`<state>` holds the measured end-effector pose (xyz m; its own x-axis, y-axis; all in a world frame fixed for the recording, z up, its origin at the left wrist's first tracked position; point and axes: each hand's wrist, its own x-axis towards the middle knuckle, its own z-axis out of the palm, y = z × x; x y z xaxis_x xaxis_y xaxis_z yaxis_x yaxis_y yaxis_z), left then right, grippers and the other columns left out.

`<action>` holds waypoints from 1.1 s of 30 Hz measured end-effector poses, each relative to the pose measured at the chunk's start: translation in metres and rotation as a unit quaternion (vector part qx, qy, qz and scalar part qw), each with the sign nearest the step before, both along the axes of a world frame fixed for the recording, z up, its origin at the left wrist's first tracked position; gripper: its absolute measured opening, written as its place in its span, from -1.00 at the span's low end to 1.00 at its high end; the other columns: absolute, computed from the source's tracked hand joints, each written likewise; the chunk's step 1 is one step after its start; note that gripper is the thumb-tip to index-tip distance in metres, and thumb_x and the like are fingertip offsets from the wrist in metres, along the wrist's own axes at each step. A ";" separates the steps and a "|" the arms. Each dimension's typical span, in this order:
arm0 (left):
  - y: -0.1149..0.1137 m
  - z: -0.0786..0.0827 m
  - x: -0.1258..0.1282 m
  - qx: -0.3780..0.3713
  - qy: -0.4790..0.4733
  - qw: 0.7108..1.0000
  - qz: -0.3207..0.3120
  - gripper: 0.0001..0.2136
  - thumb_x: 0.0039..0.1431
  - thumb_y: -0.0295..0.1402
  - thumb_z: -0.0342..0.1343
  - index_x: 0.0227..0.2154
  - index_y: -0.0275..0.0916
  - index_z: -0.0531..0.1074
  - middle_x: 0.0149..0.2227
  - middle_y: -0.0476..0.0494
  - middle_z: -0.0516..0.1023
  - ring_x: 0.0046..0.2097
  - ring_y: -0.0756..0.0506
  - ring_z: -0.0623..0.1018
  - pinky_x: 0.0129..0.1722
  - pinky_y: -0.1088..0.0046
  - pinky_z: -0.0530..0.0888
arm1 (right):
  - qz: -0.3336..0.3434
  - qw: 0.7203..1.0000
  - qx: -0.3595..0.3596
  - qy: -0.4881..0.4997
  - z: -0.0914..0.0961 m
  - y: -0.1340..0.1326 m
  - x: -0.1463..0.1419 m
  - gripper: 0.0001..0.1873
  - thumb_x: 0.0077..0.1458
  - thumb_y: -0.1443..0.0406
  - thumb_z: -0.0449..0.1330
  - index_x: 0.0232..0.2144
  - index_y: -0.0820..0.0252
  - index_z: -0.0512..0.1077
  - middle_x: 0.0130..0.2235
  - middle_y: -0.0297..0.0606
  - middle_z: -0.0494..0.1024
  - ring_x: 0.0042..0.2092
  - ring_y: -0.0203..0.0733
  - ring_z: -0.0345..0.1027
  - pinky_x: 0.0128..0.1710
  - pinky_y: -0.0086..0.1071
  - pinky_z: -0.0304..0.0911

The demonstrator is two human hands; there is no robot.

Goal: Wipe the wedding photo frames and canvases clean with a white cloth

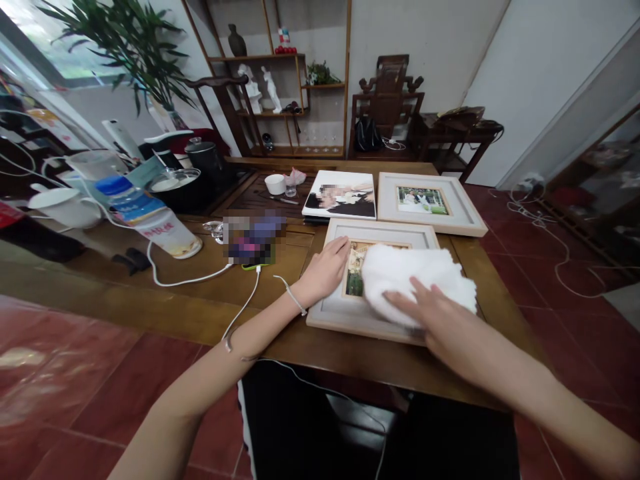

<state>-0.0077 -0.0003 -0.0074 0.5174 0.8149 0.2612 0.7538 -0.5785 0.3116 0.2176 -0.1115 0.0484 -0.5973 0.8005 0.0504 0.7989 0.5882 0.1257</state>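
A light wooden picture frame (325, 313) with a small photo lies at the near edge of the wooden table. My left hand (327, 270) rests on its left side, fingers stretched out toward the inner photo. A fluffy white cloth (420, 277) covers the right half of that frame. My right hand (435, 317), slightly blurred, has the cloth under its fingers and presses it against the picture frame. Part of the photo is hidden by the cloth. Just behind sit a second picture frame (465, 203) and a white-edged photo panel (340, 190).
To the left are a bottle with a blue cap (155, 217), a phone-like pixelated object (255, 240) with white cables, and a dark cola bottle (37, 233). A white cup (275, 184) stands farther back. The table's right edge (500, 300) drops to red floor tiles.
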 end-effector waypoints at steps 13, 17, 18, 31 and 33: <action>-0.001 0.002 0.002 -0.013 -0.011 1.000 0.011 -0.62 0.32 -0.42 -0.26 0.16 -0.28 0.15 0.23 -0.27 0.20 0.26 -0.13 0.19 0.16 0.18 0.29 | -0.025 0.996 0.055 -0.070 -0.009 0.066 0.006 -0.21 -0.18 0.64 -0.06 0.12 0.09 0.29 0.20 -0.15 0.28 0.14 0.23 0.15 -0.03 0.15 0.15; -0.001 0.000 0.001 -0.012 -0.004 1.000 0.012 -0.60 0.30 -0.43 -0.25 0.18 -0.26 0.12 0.25 -0.26 0.17 0.27 -0.14 0.17 0.16 0.17 0.29 | 0.053 0.996 -0.016 -0.070 -0.005 0.004 -0.001 -0.23 -0.22 0.56 0.06 0.08 -0.07 0.34 0.16 -0.23 0.34 0.07 0.33 0.24 -0.13 0.18 0.26; -0.001 0.000 0.001 -0.013 -0.001 1.000 0.012 -0.60 0.30 -0.43 -0.25 0.18 -0.26 0.12 0.25 -0.26 0.16 0.27 -0.14 0.16 0.16 0.17 0.29 | 0.074 0.995 -0.030 -0.064 -0.004 -0.009 -0.002 -0.23 -0.23 0.54 0.08 0.07 -0.12 0.34 0.16 -0.26 0.33 0.06 0.34 0.26 -0.15 0.18 0.29; -0.002 0.002 0.001 -0.006 0.008 1.000 0.006 -0.61 0.30 -0.44 -0.24 0.17 -0.30 0.14 0.25 -0.28 0.17 0.27 -0.14 0.16 0.18 0.20 0.27 | -0.061 0.994 0.094 -0.005 -0.016 0.082 -0.012 -0.23 -0.09 0.64 -0.09 0.19 0.18 0.17 0.26 -0.13 0.15 0.26 0.27 -0.09 0.05 0.24 0.06; -0.002 0.002 0.001 -0.009 0.004 1.000 0.008 -0.61 0.31 -0.44 -0.25 0.17 -0.28 0.13 0.25 -0.27 0.16 0.27 -0.14 0.16 0.17 0.20 0.28 | -0.068 0.993 0.094 -0.017 -0.015 0.098 -0.015 -0.27 -0.04 0.63 -0.10 0.17 0.15 0.21 0.26 -0.16 0.16 0.26 0.30 -0.12 0.05 0.30 0.01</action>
<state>-0.0070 -0.0024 -0.0057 0.5064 0.8273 0.2432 0.7653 -0.5612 0.3154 0.2024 -0.0132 0.0332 -0.4884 0.8520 0.1884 0.8626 0.4388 0.2519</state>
